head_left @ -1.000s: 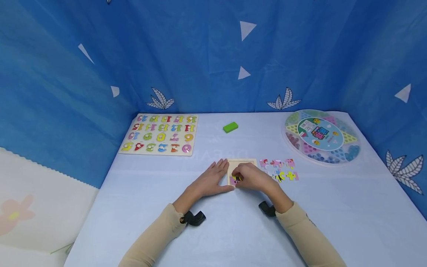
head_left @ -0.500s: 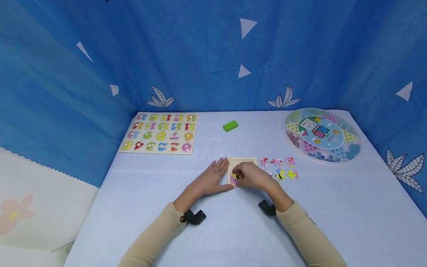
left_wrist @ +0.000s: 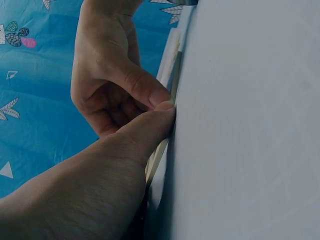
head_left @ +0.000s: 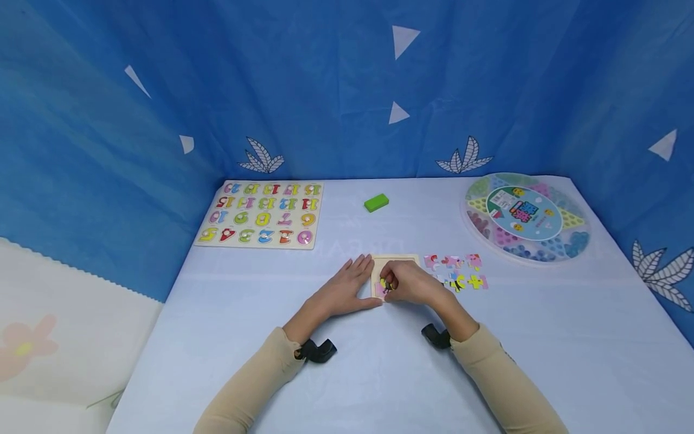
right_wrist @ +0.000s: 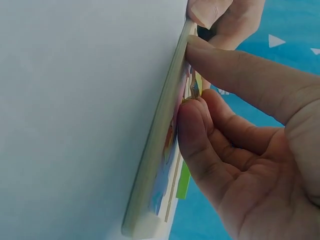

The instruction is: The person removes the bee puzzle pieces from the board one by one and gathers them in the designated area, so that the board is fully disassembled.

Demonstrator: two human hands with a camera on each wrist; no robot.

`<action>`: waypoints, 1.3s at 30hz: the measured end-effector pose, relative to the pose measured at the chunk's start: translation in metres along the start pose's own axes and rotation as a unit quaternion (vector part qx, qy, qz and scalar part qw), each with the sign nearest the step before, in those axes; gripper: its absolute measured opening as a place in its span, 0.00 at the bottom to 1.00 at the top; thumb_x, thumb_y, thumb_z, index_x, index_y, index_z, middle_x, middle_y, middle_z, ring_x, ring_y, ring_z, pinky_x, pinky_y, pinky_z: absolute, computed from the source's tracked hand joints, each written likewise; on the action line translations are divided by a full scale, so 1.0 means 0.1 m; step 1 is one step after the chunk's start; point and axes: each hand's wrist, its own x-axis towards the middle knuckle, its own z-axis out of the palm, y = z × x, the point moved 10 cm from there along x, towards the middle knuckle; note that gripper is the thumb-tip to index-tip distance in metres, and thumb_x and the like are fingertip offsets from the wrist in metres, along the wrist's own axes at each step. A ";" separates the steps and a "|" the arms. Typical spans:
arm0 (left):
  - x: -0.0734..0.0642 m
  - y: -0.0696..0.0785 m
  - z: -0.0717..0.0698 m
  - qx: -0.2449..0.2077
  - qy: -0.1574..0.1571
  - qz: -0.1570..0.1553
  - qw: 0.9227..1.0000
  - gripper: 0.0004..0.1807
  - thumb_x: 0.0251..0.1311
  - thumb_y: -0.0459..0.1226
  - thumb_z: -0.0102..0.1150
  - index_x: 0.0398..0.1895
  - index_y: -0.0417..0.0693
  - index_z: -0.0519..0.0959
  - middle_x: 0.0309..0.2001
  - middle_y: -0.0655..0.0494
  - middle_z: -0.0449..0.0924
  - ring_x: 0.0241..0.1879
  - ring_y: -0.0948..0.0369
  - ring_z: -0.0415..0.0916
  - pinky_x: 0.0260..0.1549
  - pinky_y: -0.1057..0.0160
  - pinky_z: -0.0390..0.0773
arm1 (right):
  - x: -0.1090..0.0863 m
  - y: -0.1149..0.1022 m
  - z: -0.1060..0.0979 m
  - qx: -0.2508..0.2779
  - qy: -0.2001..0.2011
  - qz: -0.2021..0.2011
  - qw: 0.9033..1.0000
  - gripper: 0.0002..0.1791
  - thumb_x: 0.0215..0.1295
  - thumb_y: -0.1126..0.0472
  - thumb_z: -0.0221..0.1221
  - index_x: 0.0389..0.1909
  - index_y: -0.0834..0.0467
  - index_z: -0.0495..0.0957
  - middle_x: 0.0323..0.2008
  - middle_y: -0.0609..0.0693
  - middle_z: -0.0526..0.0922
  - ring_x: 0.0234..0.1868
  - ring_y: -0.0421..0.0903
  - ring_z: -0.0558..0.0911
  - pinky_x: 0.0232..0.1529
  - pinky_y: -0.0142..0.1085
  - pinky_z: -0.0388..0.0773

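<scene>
Puzzle piece [head_left: 387, 284] stays pinched in the right hand [head_left: 412, 283], tray [head_left: 398, 257] just beneath the grip, straight-fingered left hand [head_left: 343, 292] to its left, little having shifted, so its seating seems unfinished

Blue fabric [head_left: 336, 66], printed with white triangles [head_left: 405, 41], hangs behind the white-covered table [head_left: 379, 386]; a pale, flower-printed panel [head_left: 81, 289] lies left of the table.
</scene>
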 end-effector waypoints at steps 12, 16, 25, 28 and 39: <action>0.01 0.02 -0.01 0.003 0.000 0.003 1.000 0.52 0.62 0.65 0.48 0.77 0.43 0.46 0.79 0.50 0.40 0.79 0.56 0.36 0.78 0.55 0.41 | -0.02 -0.04 -0.01 -0.025 0.005 -0.006 1.000 0.21 0.49 0.65 0.73 0.45 0.63 0.80 0.29 0.47 0.79 0.30 0.39 0.74 0.33 0.31 0.75; 0.01 0.02 -0.01 0.002 -0.002 0.003 1.000 0.52 0.62 0.66 0.49 0.77 0.43 0.46 0.79 0.50 0.40 0.79 0.56 0.36 0.78 0.54 0.41 | -0.03 -0.06 -0.02 -0.045 0.012 -0.009 0.999 0.21 0.49 0.64 0.74 0.45 0.62 0.81 0.28 0.46 0.78 0.29 0.39 0.73 0.32 0.30 0.74; 0.02 0.00 0.00 0.007 0.002 0.005 1.000 0.52 0.62 0.66 0.47 0.78 0.43 0.45 0.79 0.50 0.40 0.79 0.56 0.35 0.78 0.54 0.41 | -0.08 -0.18 -0.06 -0.100 0.035 -0.036 0.994 0.20 0.49 0.63 0.74 0.44 0.62 0.82 0.29 0.47 0.79 0.30 0.40 0.72 0.32 0.31 0.73; 0.02 0.00 0.00 0.006 0.001 0.004 1.000 0.53 0.62 0.66 0.48 0.78 0.43 0.45 0.79 0.50 0.39 0.79 0.57 0.35 0.78 0.54 0.40 | -0.08 -0.16 -0.05 -0.096 0.027 -0.042 0.994 0.20 0.49 0.63 0.73 0.44 0.62 0.82 0.30 0.46 0.79 0.31 0.40 0.73 0.34 0.31 0.74; 0.02 0.00 0.01 0.008 -0.006 0.001 1.000 0.52 0.62 0.66 0.48 0.78 0.44 0.45 0.79 0.51 0.39 0.79 0.57 0.35 0.78 0.55 0.40 | -0.06 -0.11 -0.07 -0.052 0.016 -0.055 0.997 0.19 0.51 0.64 0.72 0.44 0.62 0.82 0.31 0.46 0.81 0.31 0.37 0.76 0.36 0.31 0.78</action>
